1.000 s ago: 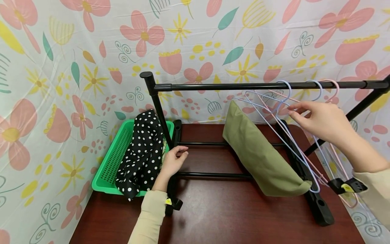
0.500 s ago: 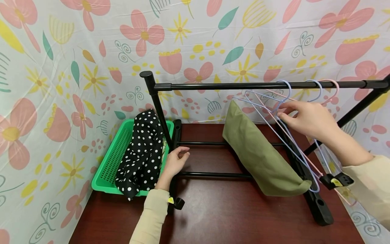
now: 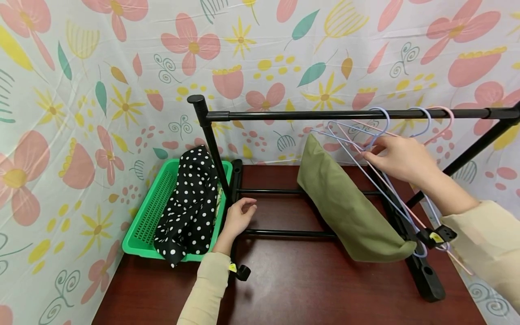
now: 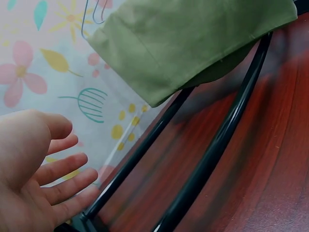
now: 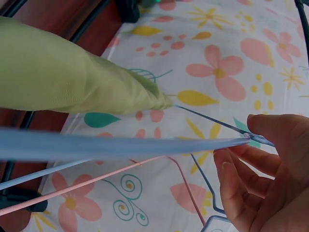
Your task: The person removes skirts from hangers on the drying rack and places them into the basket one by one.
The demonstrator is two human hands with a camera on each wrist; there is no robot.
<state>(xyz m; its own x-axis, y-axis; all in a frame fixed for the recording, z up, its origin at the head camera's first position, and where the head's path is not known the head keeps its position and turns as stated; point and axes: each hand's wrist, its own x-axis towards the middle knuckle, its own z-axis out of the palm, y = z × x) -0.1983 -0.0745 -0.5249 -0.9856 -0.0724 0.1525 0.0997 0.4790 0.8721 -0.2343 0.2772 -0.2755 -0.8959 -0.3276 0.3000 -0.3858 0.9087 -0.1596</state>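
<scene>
My right hand (image 3: 404, 158) is at the neck of a light blue clothes hanger (image 5: 145, 145), which hooks over the black rack bar (image 3: 292, 115). Thumb and fingers pinch that neck in the right wrist view. An olive green folded cloth (image 3: 345, 203) hangs on this hanger, slanting down toward me. My left hand (image 3: 237, 219), relaxed and holding nothing, hovers beside the rack's left post (image 3: 214, 153); the left wrist view shows its fingers (image 4: 72, 183) loosely spread below the cloth.
Another blue hanger (image 3: 426, 118) and a pink hanger (image 3: 450, 118) hang farther right. A green basket (image 3: 136, 251) with a black polka-dot cloth (image 3: 188, 207) stands left on the brown table (image 3: 292, 289). Two lower bars (image 3: 284, 233) cross the rack; a floral sheet (image 3: 264, 45) forms the backdrop.
My right hand has moved left along the hanger toward its neck. My left hand has drifted slightly right. The olive cloth and the basket stay where they were.
</scene>
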